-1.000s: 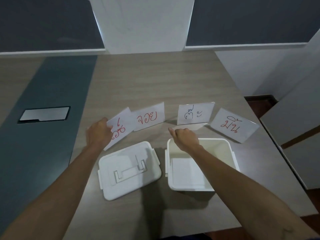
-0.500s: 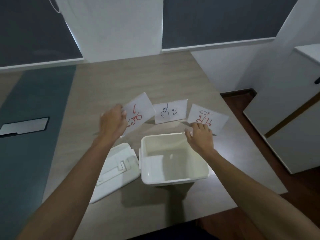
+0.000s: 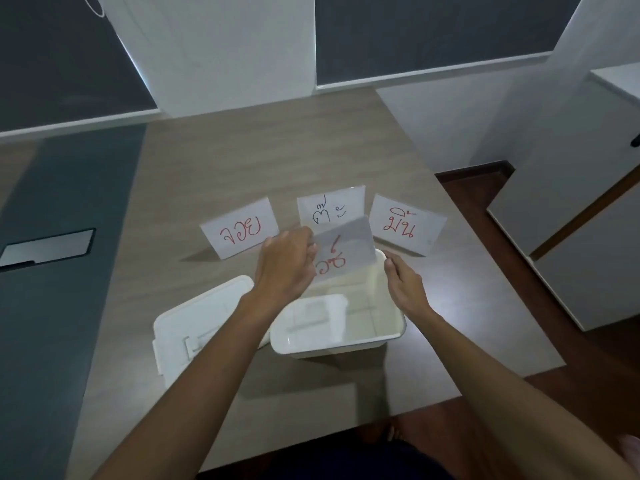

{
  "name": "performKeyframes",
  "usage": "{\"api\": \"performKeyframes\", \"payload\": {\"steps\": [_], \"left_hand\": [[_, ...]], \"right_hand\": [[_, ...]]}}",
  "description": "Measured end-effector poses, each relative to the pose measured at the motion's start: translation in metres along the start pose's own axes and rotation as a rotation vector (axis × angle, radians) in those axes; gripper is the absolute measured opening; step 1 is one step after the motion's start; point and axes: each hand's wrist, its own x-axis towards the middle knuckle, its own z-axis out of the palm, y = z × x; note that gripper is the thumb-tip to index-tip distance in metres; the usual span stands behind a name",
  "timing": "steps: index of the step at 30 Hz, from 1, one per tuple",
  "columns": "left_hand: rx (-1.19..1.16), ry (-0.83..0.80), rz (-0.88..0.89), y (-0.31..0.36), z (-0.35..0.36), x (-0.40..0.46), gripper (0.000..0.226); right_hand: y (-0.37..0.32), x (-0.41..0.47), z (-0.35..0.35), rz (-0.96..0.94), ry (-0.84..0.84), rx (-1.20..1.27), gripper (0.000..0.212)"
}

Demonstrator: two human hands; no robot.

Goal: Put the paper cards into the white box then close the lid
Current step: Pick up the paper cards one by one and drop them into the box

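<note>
The open white box [image 3: 398, 320] stands on the table in front of me. My left hand [image 3: 285, 263] pinches a paper card with red writing [image 3: 349, 252] by its left edge and holds it tilted over the box's far rim. My right hand [image 3: 405, 287] rests on the box's right rim, fingers together. Three more cards stand on the table behind the box: one with red writing at the left [image 3: 240, 228], one with dark writing in the middle [image 3: 329, 207], one with red writing at the right [image 3: 407, 223]. The white lid [image 3: 194, 323] lies flat left of the box.
The wooden table [image 3: 277, 161] has a dark grey strip on its left with a rectangular metal plate [image 3: 46, 245]. Its right edge drops to a dark wooden floor [image 3: 485, 209]. A white cabinet [image 3: 588, 237] stands to the right.
My left hand has carried the red-lettered card rightward from above the table to over the box's far rim. My right hand has moved from the far right corner onto the right rim.
</note>
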Motion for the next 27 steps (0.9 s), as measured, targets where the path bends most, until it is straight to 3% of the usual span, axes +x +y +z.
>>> {"api": "performKeyframes", "payload": {"steps": [16, 27], "left_hand": [[0.082, -0.489, 0.002, -0.006, 0.084, -0.075, 0.024], [-0.036, -0.631, -0.072, -0.004, 0.080, -0.092, 0.052]], "right_hand": [[0.001, -0.001, 0.004, -0.006, 0.041, 0.050, 0.033], [-0.004, -0.002, 0.008, -0.012, 0.030, 0.008, 0.034]]}}
